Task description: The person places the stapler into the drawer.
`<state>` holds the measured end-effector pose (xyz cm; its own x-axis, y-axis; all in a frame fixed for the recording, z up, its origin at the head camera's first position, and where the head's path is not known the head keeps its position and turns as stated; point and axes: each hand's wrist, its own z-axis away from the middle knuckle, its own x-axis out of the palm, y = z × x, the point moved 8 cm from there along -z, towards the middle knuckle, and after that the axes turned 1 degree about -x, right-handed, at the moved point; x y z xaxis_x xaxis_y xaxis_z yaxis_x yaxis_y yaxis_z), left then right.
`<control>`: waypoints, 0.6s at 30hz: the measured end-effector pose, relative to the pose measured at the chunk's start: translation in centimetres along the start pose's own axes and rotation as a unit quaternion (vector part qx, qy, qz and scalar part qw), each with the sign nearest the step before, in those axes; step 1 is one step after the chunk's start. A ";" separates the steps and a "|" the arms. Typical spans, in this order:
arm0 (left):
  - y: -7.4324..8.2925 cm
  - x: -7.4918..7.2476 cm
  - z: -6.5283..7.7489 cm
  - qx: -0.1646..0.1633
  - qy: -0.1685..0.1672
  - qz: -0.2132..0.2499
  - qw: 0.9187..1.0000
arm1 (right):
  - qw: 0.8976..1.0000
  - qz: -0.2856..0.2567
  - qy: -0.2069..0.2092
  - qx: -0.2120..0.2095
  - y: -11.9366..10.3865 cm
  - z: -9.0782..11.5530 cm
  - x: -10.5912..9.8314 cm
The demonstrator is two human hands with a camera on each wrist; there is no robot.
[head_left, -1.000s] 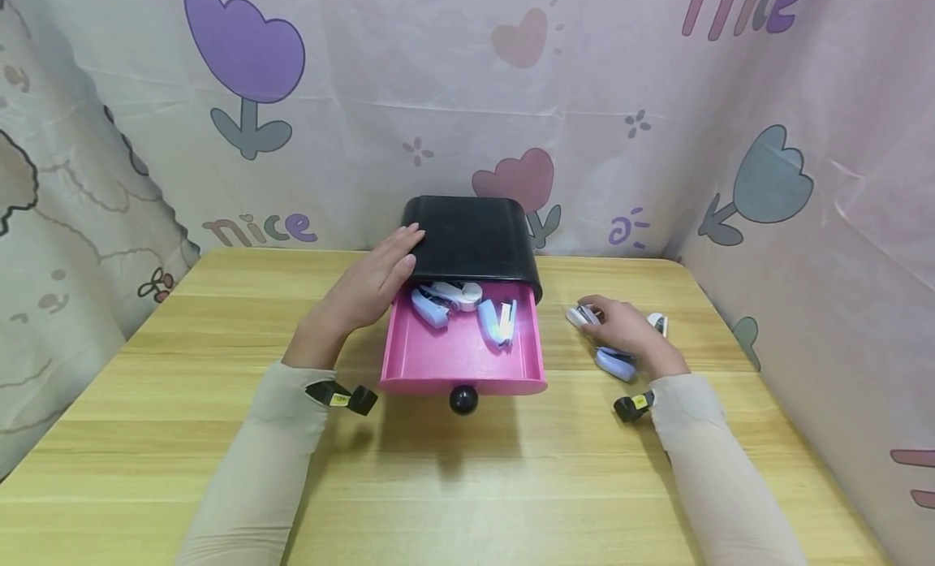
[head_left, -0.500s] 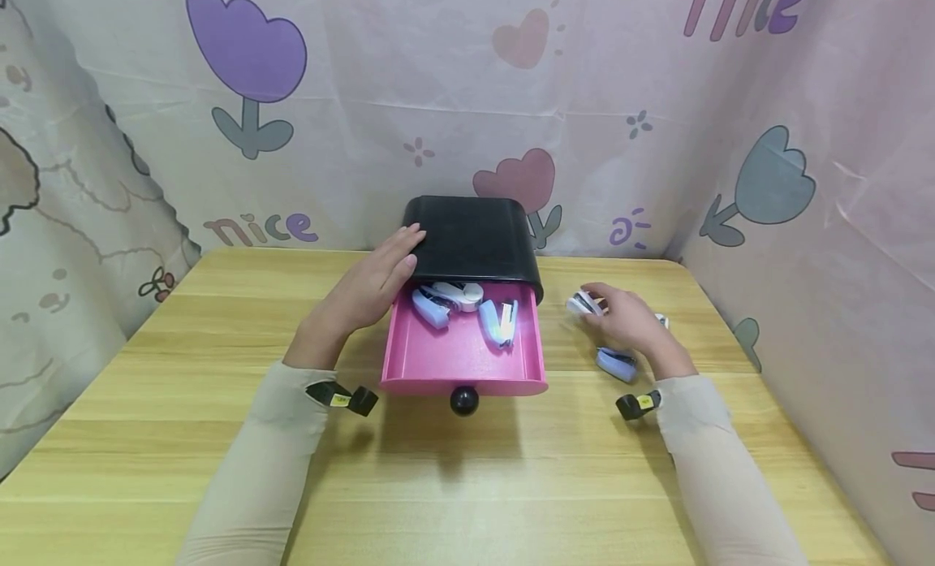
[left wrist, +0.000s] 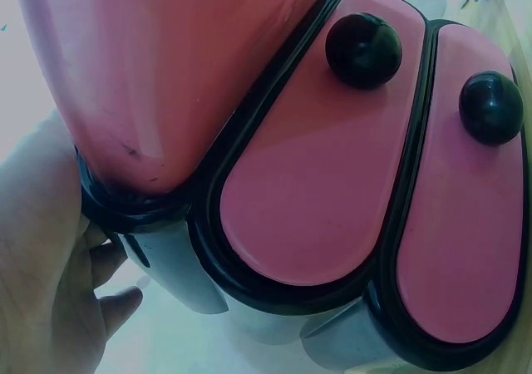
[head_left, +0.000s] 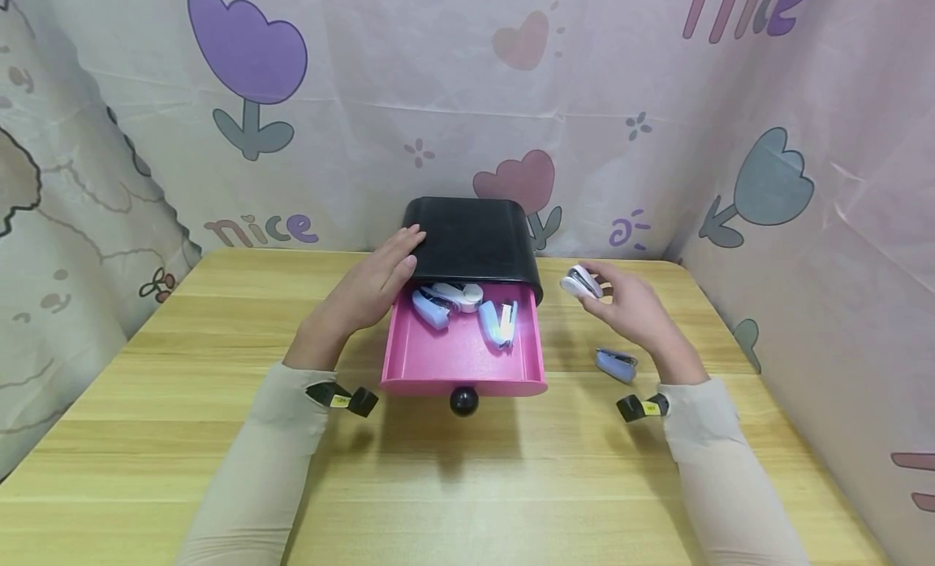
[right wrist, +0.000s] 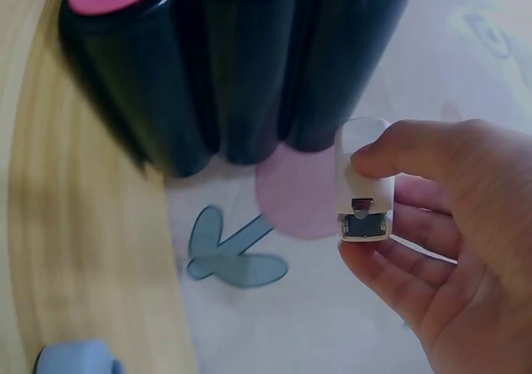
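My right hand [head_left: 630, 306] pinches a white stapler [head_left: 581, 283] between thumb and fingers, held up to the right of the black drawer unit [head_left: 471, 237]. In the right wrist view the thumb lies on top of the stapler [right wrist: 363, 162]. My left hand [head_left: 374, 280] rests with straight fingers against the unit's left side. The pink top drawer [head_left: 462, 367] is pulled out. Inside it lie a blue stapler [head_left: 431, 309] at the left, a white stapler [head_left: 467, 296] behind it, and a light blue stapler [head_left: 497, 326] spread open at the right.
Another blue stapler [head_left: 616, 365] lies on the wooden table [head_left: 467, 493], just left of my right wrist. Two closed pink drawers with black knobs [left wrist: 363, 50] sit under the open one. A patterned curtain [head_left: 365, 144] hangs behind and along both sides.
My right hand has lifted the white stapler from the table, raising it slightly away from me. The blue stapler on the table, my left hand and the drawer have stayed put.
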<state>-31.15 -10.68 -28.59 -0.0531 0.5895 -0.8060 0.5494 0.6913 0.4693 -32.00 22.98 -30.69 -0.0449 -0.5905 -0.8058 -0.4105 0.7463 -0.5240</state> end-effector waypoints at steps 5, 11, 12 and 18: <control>0.0 0.0 0.1 0.002 0.002 0.002 1.000 | 0.999 -0.003 0.030 -0.039 -2.2 0.4 -0.8; -0.1 0.0 0.1 0.005 0.004 0.004 1.000 | 0.996 -0.017 0.052 -0.065 -4.3 1.0 -1.4; -0.1 0.0 0.1 0.004 0.004 0.004 1.000 | 0.995 -0.020 0.057 -0.074 -4.6 1.1 -1.5; 0.0 0.0 0.0 0.002 0.003 0.004 1.000 | 0.989 -0.035 0.075 -0.121 -6.5 1.7 -1.8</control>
<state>-31.15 -10.67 -28.57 -0.0532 0.5976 -0.8000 0.5535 0.6845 0.4745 -27.65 19.71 -26.31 -0.1359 -0.6898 -0.7111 -0.6220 0.6181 -0.4807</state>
